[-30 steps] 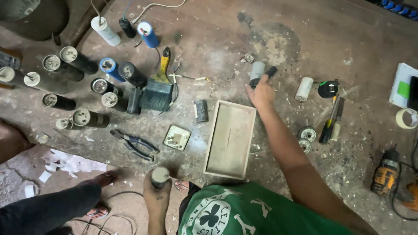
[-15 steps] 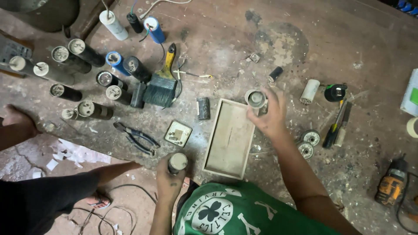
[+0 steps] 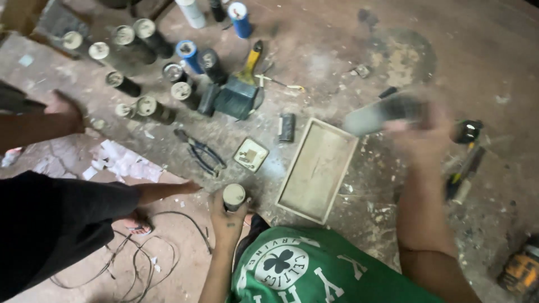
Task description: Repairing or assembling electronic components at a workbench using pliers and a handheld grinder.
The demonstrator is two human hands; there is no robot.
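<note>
My left hand grips a short cylinder with a pale top, held upright just left of a shallow rectangular tray on the dusty floor. My right hand holds a longer grey cylinder lying sideways in the air by the tray's far right corner; both are motion-blurred. Between my hands lie a small square switch plate and a short black cylinder.
Several dark and blue cylinders stand at the far left, near a wide paintbrush and pliers. Another person's hand and dark-clothed leg are at the left, above loose wires. A screwdriver and drill lie right.
My right hand took a grey cylinder from the floor beyond the tray and has swung it up toward the tray's right side. My left hand keeps its cylinder.
</note>
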